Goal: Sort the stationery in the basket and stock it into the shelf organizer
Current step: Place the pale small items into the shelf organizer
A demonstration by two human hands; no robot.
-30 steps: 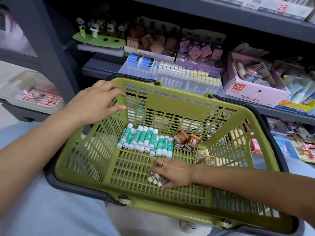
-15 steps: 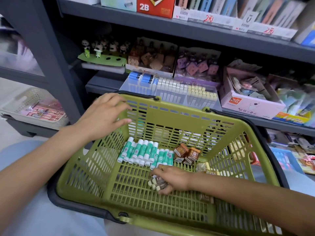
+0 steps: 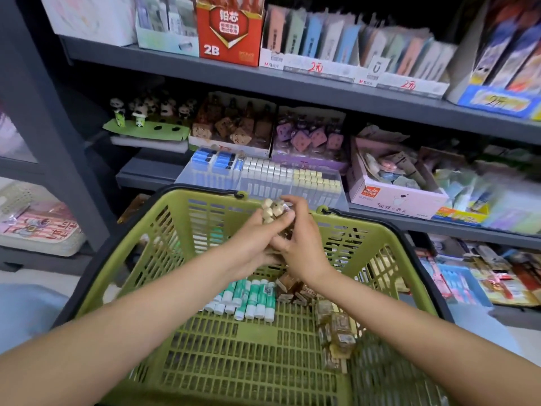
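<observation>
Fingers (image 3: 285, 222) of both hands curled round one small bundle of sticks (image 3: 270, 210), pale round caps pointing up and away, bundle held above the far part of the basket (image 3: 123, 276). Left hand (image 3: 253, 244) wrapped round the bundle from the near left side, thumb across the front. Right hand (image 3: 304, 247) closed against it from the right, upper fingers arched over the caps; hands touching each other, lower half of the bundle hidden between the palms, count not readable.

Down in the basket, against the far wall: row of glue sticks (image 3: 248, 297) with green-and-white labels and white caps, lying side by side, partly covered by the left forearm. Just to their right, small heap of brown boxes (image 3: 295, 290), tumbled at odd angles. Farther right and nearer, along the right wall, loose line of clear packets (image 3: 336, 335) with brownish contents, blurred.

Beyond the far rim, on the middle shelf, clear organizer (image 3: 263, 178) with upright rows: blue-topped pieces at left, white in the middle, pale yellow at right. Behind it trays of brown and purple erasers, panda figures (image 3: 137, 108) on a green stand to the left. Pink carton (image 3: 389, 193) of mixed packets just right of the organizer. Upper shelf: red box (image 3: 228, 30) marked 2B, pastel card packs beside it
</observation>
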